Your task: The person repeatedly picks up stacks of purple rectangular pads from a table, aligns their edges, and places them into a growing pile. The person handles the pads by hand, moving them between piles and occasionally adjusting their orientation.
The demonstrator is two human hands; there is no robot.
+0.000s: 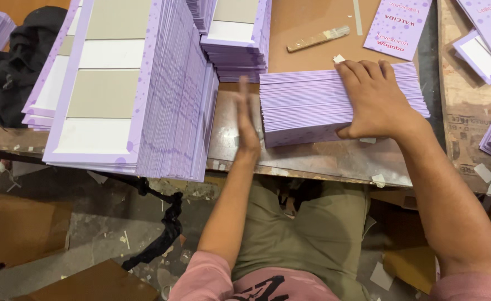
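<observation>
Right hand (374, 100) lies flat, fingers spread, pressing on top of a stack of purple cards (312, 108) at the workbench (312, 159) edge. Left hand (246, 120) is open and flat, held edge-on just left of the stack, gripping nothing. Taller pile of purple boards (145, 89) stands further left.
</observation>
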